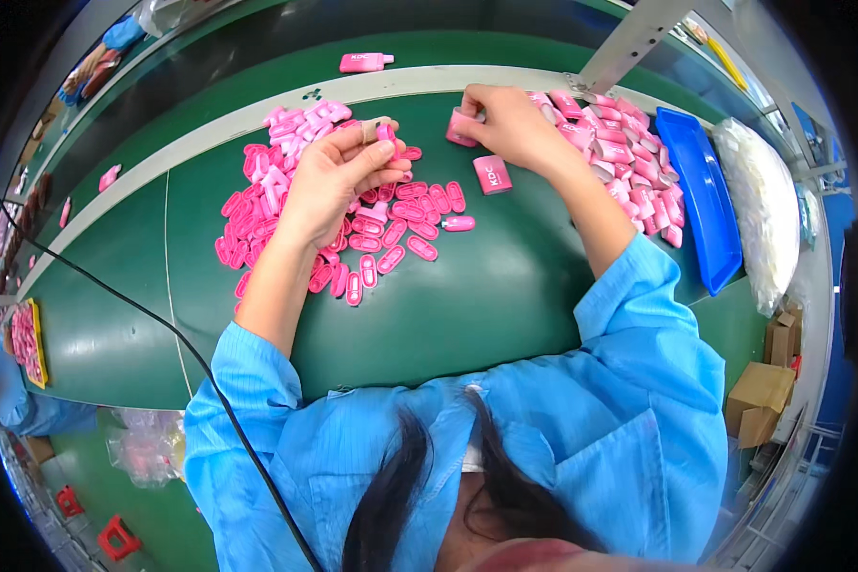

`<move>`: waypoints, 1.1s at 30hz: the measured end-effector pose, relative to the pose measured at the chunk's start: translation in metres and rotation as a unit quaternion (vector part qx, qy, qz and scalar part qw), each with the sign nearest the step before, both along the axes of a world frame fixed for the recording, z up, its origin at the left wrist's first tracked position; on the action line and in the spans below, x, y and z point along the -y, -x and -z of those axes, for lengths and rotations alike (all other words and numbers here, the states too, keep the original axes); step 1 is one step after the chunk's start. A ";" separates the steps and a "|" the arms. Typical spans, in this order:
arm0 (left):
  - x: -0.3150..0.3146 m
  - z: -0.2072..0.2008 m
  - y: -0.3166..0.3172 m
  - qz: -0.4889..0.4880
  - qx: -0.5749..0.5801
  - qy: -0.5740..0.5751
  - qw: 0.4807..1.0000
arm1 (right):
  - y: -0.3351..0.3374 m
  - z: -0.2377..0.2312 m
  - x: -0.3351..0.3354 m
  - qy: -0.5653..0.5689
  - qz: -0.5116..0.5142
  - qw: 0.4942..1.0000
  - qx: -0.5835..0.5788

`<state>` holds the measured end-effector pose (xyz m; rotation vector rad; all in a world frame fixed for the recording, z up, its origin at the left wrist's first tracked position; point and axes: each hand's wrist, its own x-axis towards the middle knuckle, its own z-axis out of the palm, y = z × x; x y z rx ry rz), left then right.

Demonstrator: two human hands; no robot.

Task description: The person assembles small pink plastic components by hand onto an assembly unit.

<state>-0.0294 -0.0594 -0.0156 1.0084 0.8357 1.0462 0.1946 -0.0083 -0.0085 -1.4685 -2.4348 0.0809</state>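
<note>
My left hand (pixel 338 176) is raised over a heap of small pink oval caps (pixel 257 205), its thumb and fingers pinched on a small pink cap (pixel 385 132). Some caps in the heap lie with their hollow side up, and lighter pink spouted pieces (pixel 305 124) rest among them. To the right, my right hand (pixel 510 119) grips a pink casing (pixel 461 128) by its side, just above the tabletop or touching it; I cannot tell which. Just below that hand lies another pink casing (pixel 493 175) with white lettering. A pile of pink-and-white casings (pixel 629 148) spreads beyond my right forearm.
A blue tray (pixel 701 195) stands right of the casing pile, beside a bulging white plastic bag (pixel 763 205). Past the pale rail (pixel 210 138), an assembled pink piece (pixel 364 62) lies on the green belt. A black cable (pixel 195 357) crosses in front of my left arm.
</note>
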 end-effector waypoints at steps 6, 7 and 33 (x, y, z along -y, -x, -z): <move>-0.011 0.009 -0.001 -0.035 -0.018 -0.005 0.999 | 0.030 -0.012 0.012 0.301 -0.080 0.774 -0.551; -0.014 0.011 -0.003 -0.047 -0.026 -0.021 0.998 | 0.031 -0.005 0.011 0.298 -0.086 0.778 -0.546; -0.002 0.034 0.010 -0.162 -0.258 -0.252 0.919 | 0.067 0.039 0.026 0.152 -0.090 0.826 -0.536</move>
